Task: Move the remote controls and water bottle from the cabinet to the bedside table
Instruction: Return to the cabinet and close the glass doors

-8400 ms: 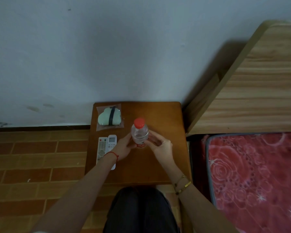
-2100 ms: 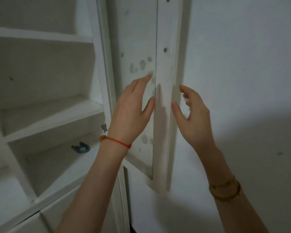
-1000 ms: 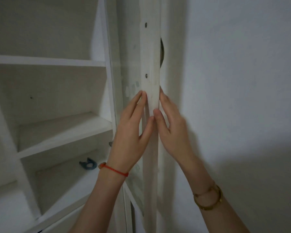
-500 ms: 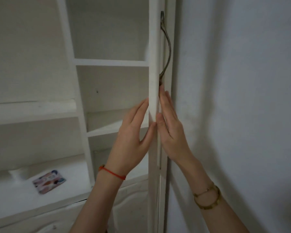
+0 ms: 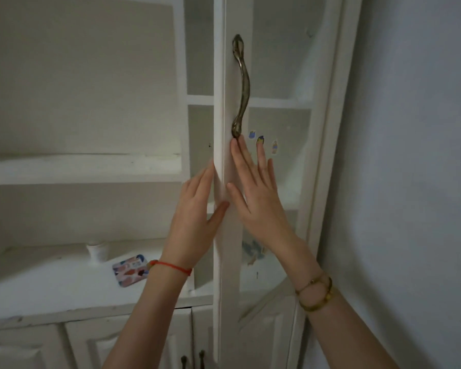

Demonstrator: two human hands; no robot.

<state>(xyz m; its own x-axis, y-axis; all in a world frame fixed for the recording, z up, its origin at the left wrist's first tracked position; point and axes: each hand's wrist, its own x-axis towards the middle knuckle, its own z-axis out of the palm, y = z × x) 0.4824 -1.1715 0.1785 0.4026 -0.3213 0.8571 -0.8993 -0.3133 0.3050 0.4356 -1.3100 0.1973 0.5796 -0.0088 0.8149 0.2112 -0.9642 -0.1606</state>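
I see my left hand with its red string bracelet, fingers straight and pressed together on the near edge of the white glass-paned cabinet door; my right hand, gold bangles at the wrist, lies flat on the door's front, fingers spread, below the curved bronze handle; behind, a patterned card and small white jar sit on the shelf; remotes and bottle are out of sight.

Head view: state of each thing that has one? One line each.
cabinet door: partly open, edge toward camera
left hand: open, flat on door's edge
right hand: open, flat on door's front
door handle: not gripped
small white cup: upright on shelf
patterned card: flat on shelf
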